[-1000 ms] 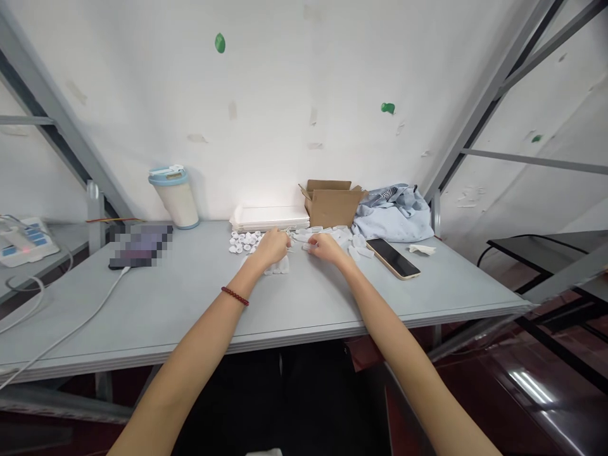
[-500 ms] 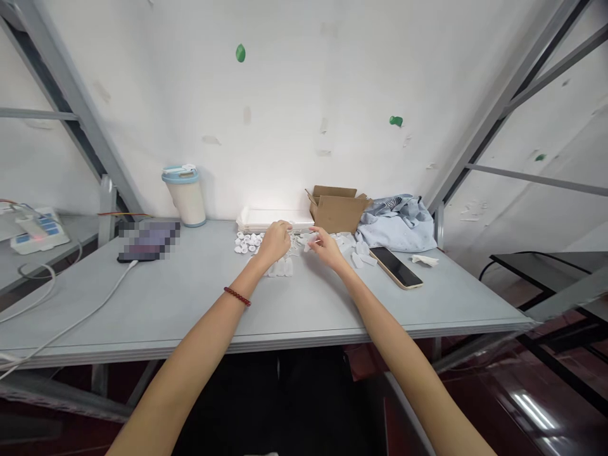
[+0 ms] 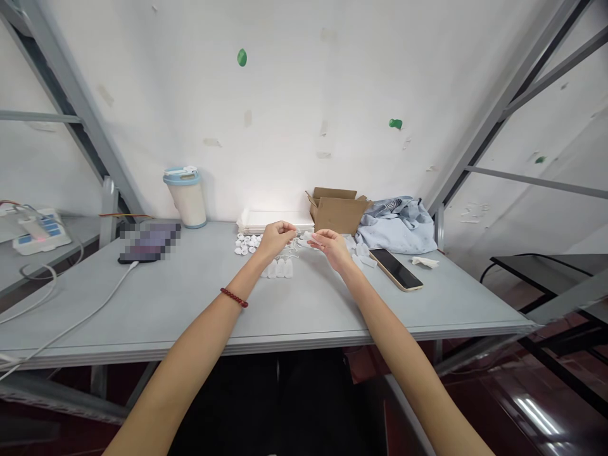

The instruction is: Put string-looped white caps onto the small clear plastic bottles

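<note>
My left hand, with a red bead bracelet on its wrist, pinches its fingertips together over the table; what they hold is too small to make out. Facing it, my right hand has a translucent white plastic piece between thumb and fingers. Below my left hand, several frosted flat pieces lie side by side with thin white strings near their tops. Small white round parts are heaped left of the hand. More loose translucent pieces lie right of my right hand.
Behind the hands are a flat white stack and an open cardboard box. Bluish cloth, a phone and crumpled tissue lie to the right. At left stand a cream cup and a pixelated device with a white cable.
My left fingertips have turned toward the right hand and come closer to it. The right fingers have closed further around the translucent piece.
</note>
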The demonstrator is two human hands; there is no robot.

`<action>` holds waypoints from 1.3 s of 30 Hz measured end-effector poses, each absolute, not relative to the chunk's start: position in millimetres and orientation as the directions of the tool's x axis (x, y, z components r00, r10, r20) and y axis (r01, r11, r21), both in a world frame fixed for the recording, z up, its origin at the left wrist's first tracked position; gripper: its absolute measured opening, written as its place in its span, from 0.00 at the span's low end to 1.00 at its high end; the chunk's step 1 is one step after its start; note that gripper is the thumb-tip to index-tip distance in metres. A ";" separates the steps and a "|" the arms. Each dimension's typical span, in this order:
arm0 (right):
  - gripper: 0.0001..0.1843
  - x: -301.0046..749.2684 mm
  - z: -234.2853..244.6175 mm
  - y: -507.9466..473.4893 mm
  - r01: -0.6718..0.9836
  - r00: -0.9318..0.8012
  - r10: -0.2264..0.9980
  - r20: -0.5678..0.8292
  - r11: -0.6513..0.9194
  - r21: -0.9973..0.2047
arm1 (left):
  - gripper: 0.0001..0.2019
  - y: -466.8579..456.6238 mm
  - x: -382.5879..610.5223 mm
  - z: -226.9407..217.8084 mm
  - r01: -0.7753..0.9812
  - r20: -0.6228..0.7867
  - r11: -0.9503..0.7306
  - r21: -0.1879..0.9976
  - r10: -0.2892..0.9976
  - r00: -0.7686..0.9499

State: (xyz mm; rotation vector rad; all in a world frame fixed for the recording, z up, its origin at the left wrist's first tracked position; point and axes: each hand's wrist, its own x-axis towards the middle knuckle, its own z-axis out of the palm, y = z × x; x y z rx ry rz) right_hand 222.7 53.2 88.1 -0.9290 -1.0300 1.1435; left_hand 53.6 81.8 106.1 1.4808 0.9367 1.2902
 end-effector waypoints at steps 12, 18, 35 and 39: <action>0.18 222.3 88.5 52.5 -0.319 -0.001 0.989 0.149 0.141 -0.937 | 0.07 77.8 57.0 104.0 -0.164 0.214 -0.177 0.970 0.944 0.250; 0.18 221.3 87.7 52.8 -0.333 -0.017 0.988 0.151 0.137 -0.933 | 0.08 77.1 56.6 103.8 -0.194 0.196 -0.143 0.970 0.938 0.287; 0.19 219.4 90.4 47.2 -0.249 -0.069 0.980 0.189 0.166 -0.954 | 0.13 74.5 53.7 104.5 -0.032 0.205 -0.208 0.978 0.908 0.365; 0.19 219.1 90.1 47.1 -0.215 -0.063 0.980 0.190 0.173 -0.961 | 0.12 74.3 53.9 104.3 0.028 0.218 -0.246 0.969 0.903 0.370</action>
